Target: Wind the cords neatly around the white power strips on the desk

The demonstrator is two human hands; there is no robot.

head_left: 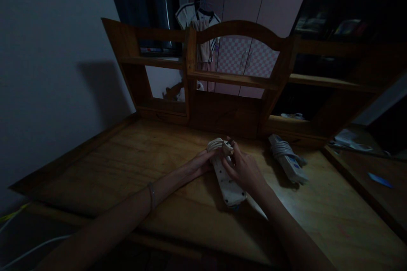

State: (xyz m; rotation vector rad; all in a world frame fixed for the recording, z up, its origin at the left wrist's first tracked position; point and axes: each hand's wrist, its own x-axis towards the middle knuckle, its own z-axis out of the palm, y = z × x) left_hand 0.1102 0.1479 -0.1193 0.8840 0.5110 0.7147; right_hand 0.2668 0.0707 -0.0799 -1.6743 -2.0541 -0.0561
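A white power strip (229, 189) is held just over the wooden desk, its near end pointing toward me. White cord is coiled around its far end. My left hand (206, 161) grips the strip's left side near the coil, with the fingers partly hidden. My right hand (243, 165) is closed at the far end, pinching the plug (227, 147) of the cord between thumb and fingers. To the right lies a second power strip (294, 169) with its grey-white cord (282, 149) wound around it.
The wooden desk (143, 148) has a shelf hutch (235, 79) along its back. A wall (57, 51) borders the left side. White cables (41, 243) hang at the lower left. A blue card (380, 179) lies on the surface at right.
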